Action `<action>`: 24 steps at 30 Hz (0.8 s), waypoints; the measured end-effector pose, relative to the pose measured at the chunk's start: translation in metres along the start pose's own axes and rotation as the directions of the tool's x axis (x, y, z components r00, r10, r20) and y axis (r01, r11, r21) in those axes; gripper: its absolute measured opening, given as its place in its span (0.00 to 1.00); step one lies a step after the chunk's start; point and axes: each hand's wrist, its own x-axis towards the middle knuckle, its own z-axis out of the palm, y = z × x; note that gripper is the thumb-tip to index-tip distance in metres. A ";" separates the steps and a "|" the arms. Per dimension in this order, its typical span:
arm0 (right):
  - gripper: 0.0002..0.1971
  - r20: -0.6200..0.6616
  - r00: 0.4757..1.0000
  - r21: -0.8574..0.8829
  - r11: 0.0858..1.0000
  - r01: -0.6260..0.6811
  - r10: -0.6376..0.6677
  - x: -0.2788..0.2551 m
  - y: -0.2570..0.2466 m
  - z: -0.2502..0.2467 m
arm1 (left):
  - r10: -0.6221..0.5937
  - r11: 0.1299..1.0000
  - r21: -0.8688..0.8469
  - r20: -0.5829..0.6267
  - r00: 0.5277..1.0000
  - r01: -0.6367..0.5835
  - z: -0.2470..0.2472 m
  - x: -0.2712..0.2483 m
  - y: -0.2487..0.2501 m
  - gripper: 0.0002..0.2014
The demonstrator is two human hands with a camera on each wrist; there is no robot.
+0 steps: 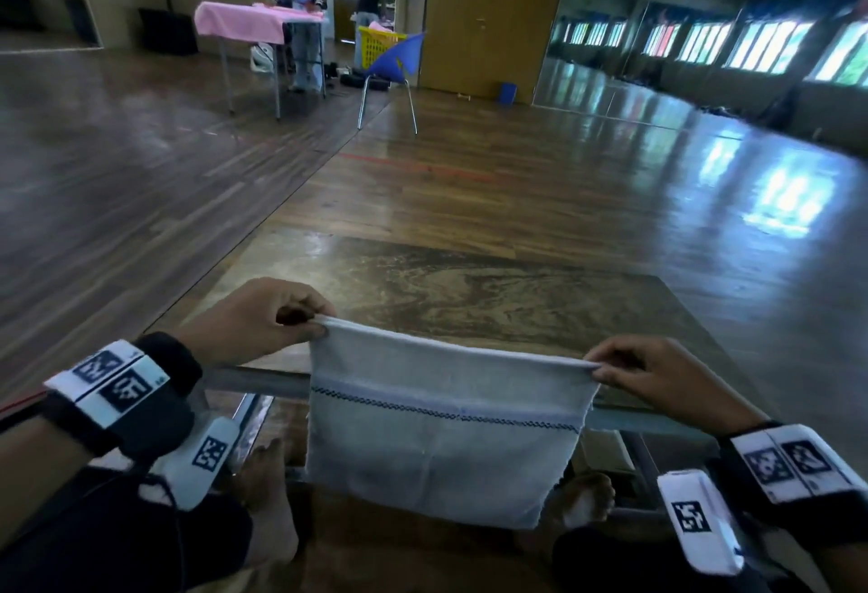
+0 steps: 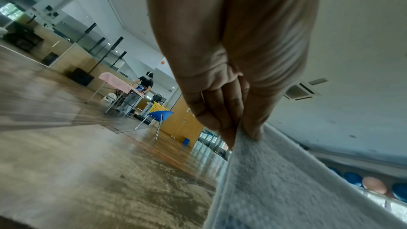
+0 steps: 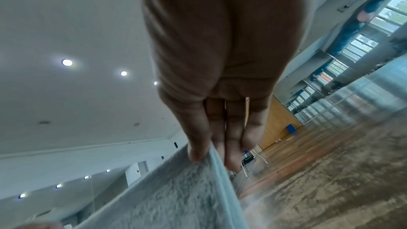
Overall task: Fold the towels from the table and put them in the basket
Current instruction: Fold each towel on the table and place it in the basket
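A pale grey towel [image 1: 441, 423] with a blue stitched stripe hangs doubled over, held up by its top edge above the near edge of the brown table [image 1: 469, 292]. My left hand [image 1: 263, 320] pinches its top left corner between thumb and fingers. My right hand [image 1: 657, 376] pinches the top right corner. In the left wrist view the left hand [image 2: 233, 124] grips the towel [image 2: 275, 189] at its edge. In the right wrist view the right hand [image 3: 211, 145] holds the towel [image 3: 176, 194] the same way. The lower edge hangs in front of my knees.
The table top beyond the towel shows bare worn wood. Far across the wooden floor stand a blue chair [image 1: 394, 61], a yellow basket [image 1: 375, 45] and a pink-covered table [image 1: 244, 22] with another person at it. Mirrors line the right wall.
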 end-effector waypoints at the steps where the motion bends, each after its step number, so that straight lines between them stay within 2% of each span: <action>1: 0.12 -0.037 0.999 -0.036 0.999 0.007 -0.008 0.009 -0.001 -0.005 | -0.017 0.999 0.028 -0.035 0.999 0.018 -0.002 0.008 0.004 0.08; 4: 0.10 -0.244 0.970 -0.059 0.998 0.008 -0.022 0.045 -0.007 -0.028 | 0.038 0.996 0.086 -0.257 0.966 -0.017 -0.017 0.040 0.028 0.03; 7: 0.08 -0.477 0.877 -0.038 0.998 0.046 -0.059 0.078 -0.022 -0.060 | 0.160 0.979 0.192 -0.506 0.848 -0.071 -0.044 0.072 0.062 0.06; 10: 0.08 -0.600 0.790 -0.034 0.991 0.129 -0.124 0.096 -0.039 -0.090 | 0.252 0.962 0.244 -0.616 0.746 -0.124 -0.071 0.089 0.085 0.07; 12: 0.07 -0.615 0.779 0.016 0.987 0.161 -0.117 0.099 -0.043 -0.097 | 0.264 0.961 0.236 -0.637 0.724 -0.142 -0.079 0.092 0.087 0.08; 14: 0.08 -0.597 0.797 0.085 0.981 0.175 -0.090 0.096 -0.037 -0.087 | 0.274 0.960 0.218 -0.592 0.758 -0.176 -0.075 0.085 0.078 0.06; 16: 0.11 -0.526 0.848 0.143 0.977 0.159 -0.061 0.086 -0.021 -0.060 | 0.263 0.962 0.198 -0.493 0.829 -0.188 -0.057 0.069 0.057 0.03; 18: 0.15 -0.359 0.933 0.162 0.982 0.095 -0.031 0.071 0.005 -0.021 | 0.209 0.972 0.167 -0.293 0.933 -0.165 -0.029 0.048 0.027 0.01; 19: 0.17 -0.238 0.971 0.159 0.986 0.045 -0.006 0.063 0.018 0.000 | 0.134 0.984 0.140 -0.159 0.978 -0.112 -0.014 0.038 0.013 0.02; 20: 0.16 -0.111 0.993 0.145 0.989 -0.014 0.030 0.055 0.031 0.021 | 0.046 0.991 0.125 -0.028 0.999 -0.042 0.001 0.028 -0.001 0.04; 22: 0.12 0.071 0.992 0.115 0.986 -0.117 0.109 0.045 0.049 0.057 | -0.082 0.989 0.131 0.155 0.984 0.061 0.026 0.016 -0.027 0.04; 24: 0.10 0.125 0.983 0.128 0.980 -0.154 0.138 0.042 0.059 0.081 | -0.127 0.983 0.157 0.236 0.963 0.092 0.042 0.014 -0.047 0.03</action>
